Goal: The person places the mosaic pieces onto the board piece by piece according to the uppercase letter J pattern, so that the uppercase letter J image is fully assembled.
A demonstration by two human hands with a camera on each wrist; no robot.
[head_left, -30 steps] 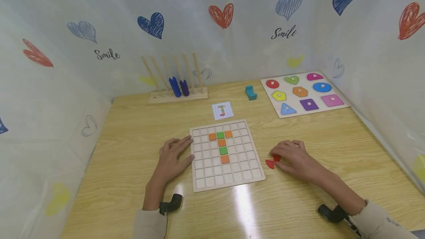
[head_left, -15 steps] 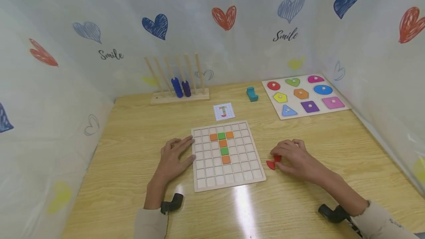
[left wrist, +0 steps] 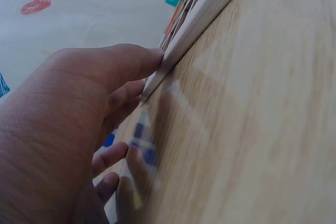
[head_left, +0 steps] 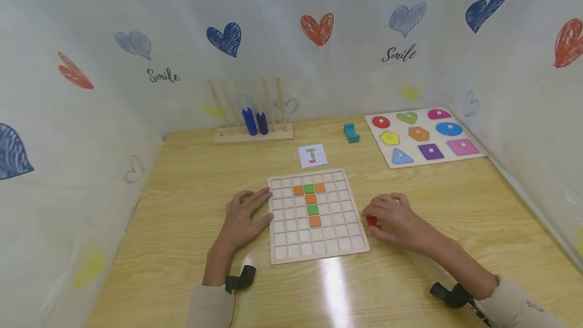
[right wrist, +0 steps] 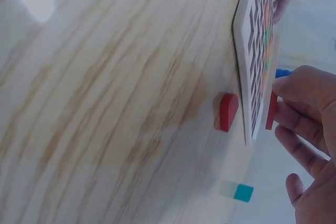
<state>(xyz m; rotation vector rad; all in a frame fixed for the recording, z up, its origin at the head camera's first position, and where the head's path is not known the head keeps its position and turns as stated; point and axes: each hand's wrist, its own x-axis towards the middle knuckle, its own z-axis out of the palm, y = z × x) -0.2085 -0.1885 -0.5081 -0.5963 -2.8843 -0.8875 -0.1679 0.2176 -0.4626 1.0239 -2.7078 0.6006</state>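
A wooden grid board [head_left: 281,239] lies in front of me, with orange and green square tiles [head_left: 313,209] set in a T shape. My left hand [head_left: 241,222] rests at its left edge, and the thumb and fingertips touch the rim. Right of the board, my right hand [head_left: 398,221] pinches a thin red piece [right wrist: 271,110] between thumb and fingers. The right wrist view shows this piece raised off the table. A second red piece [right wrist: 228,112], with one rounded side, lies on the table close to the board; in the head view the hand mostly hides it.
Behind the board lies a small pattern card [head_left: 322,155]. A teal block [head_left: 351,133] sits farther back. At the back left stands a wooden peg rack [head_left: 255,136] with blue and purple pieces. A knobbed shape puzzle [head_left: 407,146] lies at the back right, by the curtain wall.
My right hand has lifted one red piece and shifted slightly left toward the board. The left hand stays at the board's edge. The head view has tilted a little.
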